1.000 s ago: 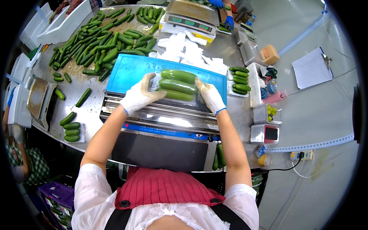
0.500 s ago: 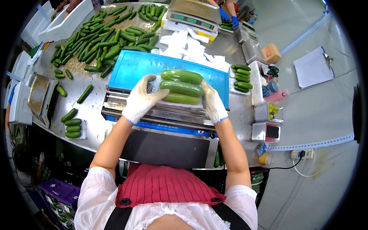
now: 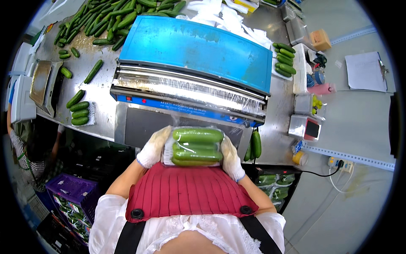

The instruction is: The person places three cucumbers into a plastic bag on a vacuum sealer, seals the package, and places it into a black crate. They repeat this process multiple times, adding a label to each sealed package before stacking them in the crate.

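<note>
Between my gloved hands is a film-wrapped tray of cucumbers (image 3: 195,146), three showing, on a white tray close to my red apron. My left hand (image 3: 154,146) grips its left end and my right hand (image 3: 231,157) its right end; both are closed on the tray. Just beyond lies the dark heating plate (image 3: 165,119) of a film wrapping machine. Its film roll (image 3: 186,90) and blue cover (image 3: 198,44) are farther off.
A heap of loose cucumbers (image 3: 105,19) covers the far left of the metal table. Unwrapped trays of cucumbers stand at left (image 3: 80,113) and right (image 3: 284,61). A scale (image 3: 43,86) sits at the left edge. Purple crate (image 3: 72,189) below left.
Both hands have drawn the cucumber tray from over the machine's blue cover back toward my apron. The view has shifted, so the machine sits higher in the picture.
</note>
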Tool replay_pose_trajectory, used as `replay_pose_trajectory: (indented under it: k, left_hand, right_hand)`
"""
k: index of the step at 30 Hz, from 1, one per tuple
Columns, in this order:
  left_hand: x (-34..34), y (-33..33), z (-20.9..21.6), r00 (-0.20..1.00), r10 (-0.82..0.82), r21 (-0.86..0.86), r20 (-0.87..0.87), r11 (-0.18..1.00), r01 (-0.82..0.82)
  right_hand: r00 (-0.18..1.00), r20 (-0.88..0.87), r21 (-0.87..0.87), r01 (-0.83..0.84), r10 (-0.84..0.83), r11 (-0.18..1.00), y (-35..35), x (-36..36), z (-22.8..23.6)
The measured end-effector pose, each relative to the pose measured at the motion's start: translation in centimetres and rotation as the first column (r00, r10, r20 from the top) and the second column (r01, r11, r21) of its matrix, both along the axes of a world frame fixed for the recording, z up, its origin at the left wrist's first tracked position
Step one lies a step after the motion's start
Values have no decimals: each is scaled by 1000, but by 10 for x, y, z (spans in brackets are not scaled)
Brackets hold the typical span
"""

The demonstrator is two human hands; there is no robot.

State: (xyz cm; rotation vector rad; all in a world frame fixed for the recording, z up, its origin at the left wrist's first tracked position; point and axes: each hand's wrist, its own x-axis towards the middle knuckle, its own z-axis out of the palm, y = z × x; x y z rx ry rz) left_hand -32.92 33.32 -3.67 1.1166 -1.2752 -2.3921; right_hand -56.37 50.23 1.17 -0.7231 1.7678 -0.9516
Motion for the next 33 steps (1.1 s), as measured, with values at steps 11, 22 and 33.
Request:
replay_pose_trajectory:
  k: [11, 22, 33]
  left_hand:
    - [-5, -21, 24, 943, -227, -62, -244, 974, 219]
    - [8, -2, 20, 870, 281, 691, -405, 717, 90]
    - [-27, -36, 13, 934, 21, 594, -356, 777, 209]
  right_hand:
    - [820, 184, -380, -450, 542, 808, -62, 0, -28]
    - [350, 911, 130, 257, -217, 958, -37, 18, -3]
    - [876, 188, -259, 480, -444, 838, 11, 45, 15]
